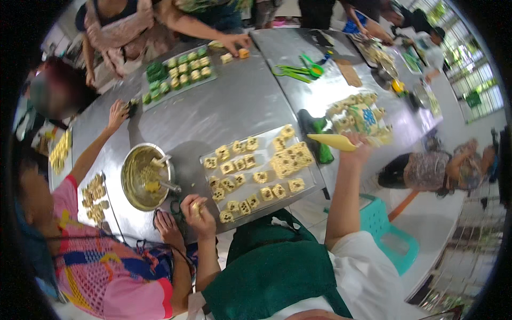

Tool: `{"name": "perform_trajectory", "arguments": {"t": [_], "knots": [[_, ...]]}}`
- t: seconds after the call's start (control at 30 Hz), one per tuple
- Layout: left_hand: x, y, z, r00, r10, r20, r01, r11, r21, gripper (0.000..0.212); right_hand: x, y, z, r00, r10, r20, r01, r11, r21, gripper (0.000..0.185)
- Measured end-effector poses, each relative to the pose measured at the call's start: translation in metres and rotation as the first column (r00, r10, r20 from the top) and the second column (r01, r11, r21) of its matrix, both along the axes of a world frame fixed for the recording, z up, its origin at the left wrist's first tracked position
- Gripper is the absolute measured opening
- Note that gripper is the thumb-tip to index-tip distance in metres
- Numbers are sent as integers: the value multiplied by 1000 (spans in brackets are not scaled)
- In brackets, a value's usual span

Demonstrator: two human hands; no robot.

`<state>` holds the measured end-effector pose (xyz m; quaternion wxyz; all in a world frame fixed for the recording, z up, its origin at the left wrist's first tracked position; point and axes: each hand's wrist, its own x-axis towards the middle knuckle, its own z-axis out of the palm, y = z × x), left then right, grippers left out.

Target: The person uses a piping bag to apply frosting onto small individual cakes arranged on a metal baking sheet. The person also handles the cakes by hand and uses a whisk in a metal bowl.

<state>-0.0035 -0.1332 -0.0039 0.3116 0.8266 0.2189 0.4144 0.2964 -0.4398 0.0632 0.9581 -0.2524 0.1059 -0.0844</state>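
Note:
My right hand [358,147] grips a piping bag [331,141] filled with pale yellow cream, its tip pointing left. The bag is held up off to the right of a lined baking tray [262,208]. My left hand [200,216] is by the tray's near left corner, fingers curled around a small pale yellow piece [197,207] that they partly hide. On the tray stand several small square cakes [239,164] with dark fillings on top, spaced apart in loose rows. A larger uncut-looking slab [293,159] with the same dark specks lies at the tray's right side.
A steel bowl [138,180] with batter remains and utensils stands left of the tray. Beside me a person in pink [132,288] leans at the table. Green and yellow cakes fill a far tray [184,91]. Green measuring spoons [298,73] lie farther back; a turquoise stool [384,224] stands right.

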Motion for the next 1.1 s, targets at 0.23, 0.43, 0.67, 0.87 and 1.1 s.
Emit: {"name": "perform_trajectory", "arguments": {"t": [0.23,0.43,0.67,0.87,1.1], "knots": [[-27,-26,9,995,40,-93,-45,998,-50,14,28,-13,-37,995,-35,-98,41,998,55,15],[8,-57,33,989,10,-148,6,995,102,14,54,14,-81,996,-77,46,84,983,-166,11],[37,-78,46,960,24,-279,67,947,314,9,53,25,-101,999,23,-33,-26,993,-114,10],[51,-93,60,929,-23,-370,149,938,314,11,55,32,-118,999,23,-39,-30,984,-174,20],[60,-112,55,958,2,-287,71,968,242,11,63,30,-125,997,26,-73,-32,995,-91,22]]}}
